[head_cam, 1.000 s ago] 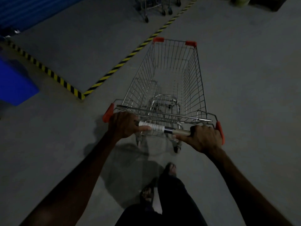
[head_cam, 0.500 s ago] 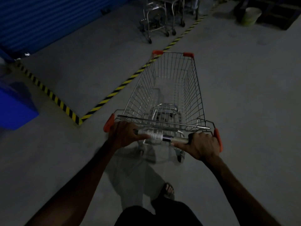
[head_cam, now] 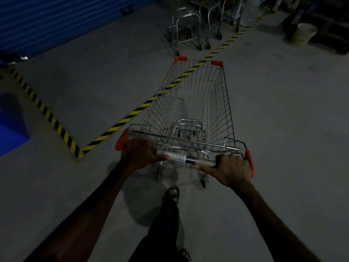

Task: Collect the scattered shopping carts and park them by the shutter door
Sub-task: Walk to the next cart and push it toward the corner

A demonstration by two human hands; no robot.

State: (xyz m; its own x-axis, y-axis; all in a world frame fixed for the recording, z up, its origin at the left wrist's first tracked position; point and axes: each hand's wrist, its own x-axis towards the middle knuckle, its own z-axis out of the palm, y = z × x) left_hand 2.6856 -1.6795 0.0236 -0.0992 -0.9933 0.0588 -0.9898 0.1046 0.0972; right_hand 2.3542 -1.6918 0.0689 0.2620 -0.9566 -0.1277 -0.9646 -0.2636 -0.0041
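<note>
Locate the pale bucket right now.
Head view, far upper right: the pale bucket stands on the floor, right of the striped tape line and parked carts.

Dim light; grey concrete floor point(head_cam: 283, 110), yellow-black hazard tape point(head_cam: 56, 125), pale bucket point(head_cam: 304, 33) far right.

The parked carts point(head_cam: 196, 25) are cut off by the top edge and lost in shadow.
</note>
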